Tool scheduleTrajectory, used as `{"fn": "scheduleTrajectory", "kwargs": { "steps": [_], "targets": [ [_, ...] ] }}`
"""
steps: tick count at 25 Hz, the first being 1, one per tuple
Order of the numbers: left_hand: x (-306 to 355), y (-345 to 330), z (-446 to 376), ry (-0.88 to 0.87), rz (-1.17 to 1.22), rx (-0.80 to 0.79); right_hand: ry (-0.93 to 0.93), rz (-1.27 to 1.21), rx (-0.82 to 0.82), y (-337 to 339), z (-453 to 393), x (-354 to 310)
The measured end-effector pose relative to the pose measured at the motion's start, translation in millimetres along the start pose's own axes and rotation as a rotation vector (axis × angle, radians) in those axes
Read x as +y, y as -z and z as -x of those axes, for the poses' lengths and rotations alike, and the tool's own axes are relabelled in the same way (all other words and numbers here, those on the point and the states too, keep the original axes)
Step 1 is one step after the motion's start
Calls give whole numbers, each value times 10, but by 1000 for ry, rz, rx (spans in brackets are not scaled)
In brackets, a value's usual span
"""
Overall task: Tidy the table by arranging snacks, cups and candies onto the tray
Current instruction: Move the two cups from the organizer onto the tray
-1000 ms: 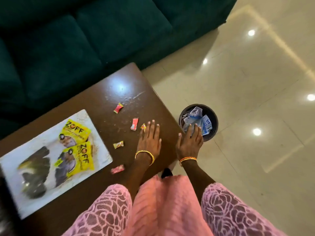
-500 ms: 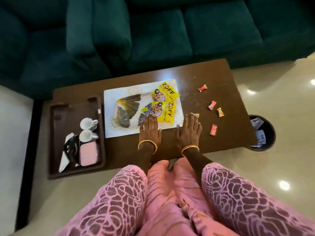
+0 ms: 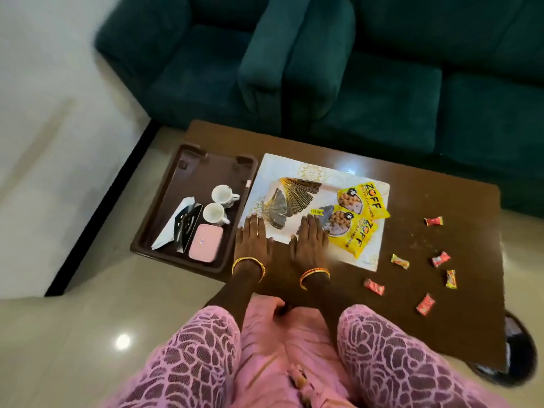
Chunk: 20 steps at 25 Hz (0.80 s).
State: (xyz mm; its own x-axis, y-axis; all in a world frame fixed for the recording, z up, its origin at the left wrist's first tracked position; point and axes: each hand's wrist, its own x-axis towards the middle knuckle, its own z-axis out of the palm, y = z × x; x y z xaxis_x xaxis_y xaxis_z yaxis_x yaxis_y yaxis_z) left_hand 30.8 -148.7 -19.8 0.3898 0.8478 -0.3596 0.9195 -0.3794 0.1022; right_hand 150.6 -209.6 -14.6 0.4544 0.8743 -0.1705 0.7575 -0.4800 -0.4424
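A white tray (image 3: pixel 306 172) with a gold leaf print lies in the middle of the brown table (image 3: pixel 441 319). Two yellow snack packets (image 3: pixel 362 201) rest on its right half. Several wrapped candies (image 3: pixel 400 261) lie scattered on the table to the right. Two white cups (image 3: pixel 216 214) stand in a dark brown tray (image 3: pixel 164 219) at the table's left end. My left hand (image 3: pixel 253 240) and my right hand (image 3: pixel 309 238) lie flat, palms down, on the white tray's near edge, holding nothing.
In the brown tray also sit a pink box (image 3: pixel 205 242) and a napkin holder (image 3: pixel 184 228) with white napkins. A green sofa (image 3: pixel 382 83) runs behind the table. A dark waste bin (image 3: pixel 518 348) stands on the floor at the right, under the table's corner.
The view has swung left from the bin and candies to the trays. Both hands have moved left along the table and now rest on the white tray's near edge.
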Motion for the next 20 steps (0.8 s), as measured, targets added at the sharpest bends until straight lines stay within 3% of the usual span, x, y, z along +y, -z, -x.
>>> {"fn": "scheduleTrajectory", "kwargs": {
  "steps": [3,6,8,16,20],
  "targets": [
    [-217,-10,-29,304,310,68,74,18,-150,-116,-206,-210],
    [-535,-8,-266,789,971,-7,125,15,-232,-263,-515,-510],
    [-762,-23,-440,981,1347,-116,127,-30,-238,-365,-735,-730],
    [-1132,-196,-1102,1235,1763,-390,-90,-172,-313,-915,-1634,-1354],
    [-1130,-200,-1266,1359,1973,-431,-234,-190,-369,-1199,-1915,-1450]
  ]
}}
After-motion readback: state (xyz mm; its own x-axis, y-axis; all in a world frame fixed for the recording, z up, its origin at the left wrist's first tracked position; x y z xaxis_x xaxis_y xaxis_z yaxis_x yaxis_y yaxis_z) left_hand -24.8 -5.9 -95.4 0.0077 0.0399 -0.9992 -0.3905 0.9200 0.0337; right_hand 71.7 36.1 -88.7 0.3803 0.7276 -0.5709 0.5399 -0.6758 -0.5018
